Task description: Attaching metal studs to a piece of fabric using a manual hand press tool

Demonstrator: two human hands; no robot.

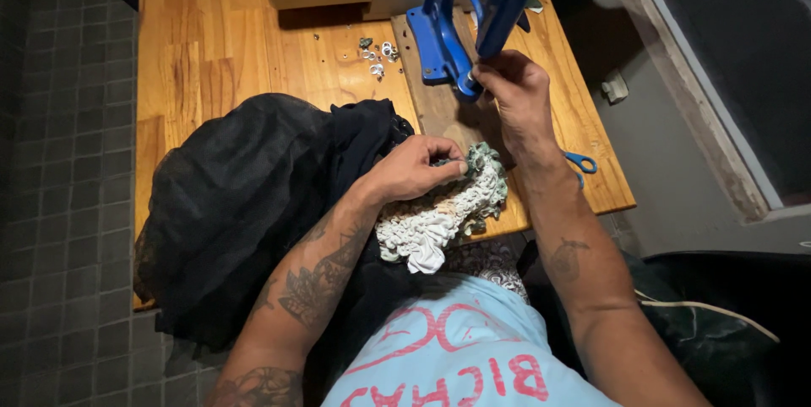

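The person is working at the eyelet-setting step: the right hand (517, 90) is clenching its fingers around the lower end of the blue hand press (463, 18), while the left hand (416, 168) is pinching the ruffled white-and-green fabric (443, 208) at its upper edge, fingers grasping the cloth just beside the press base. The ruffle is lying on the near edge of the wooden surface (228, 44), partly over black mesh cloth (253, 196). Next, as I judge it, the pinched edge needs sliding under the die (loose metal eyelets (378, 56) are lying close by). Both forearms are reaching forward, the right wrist raised.
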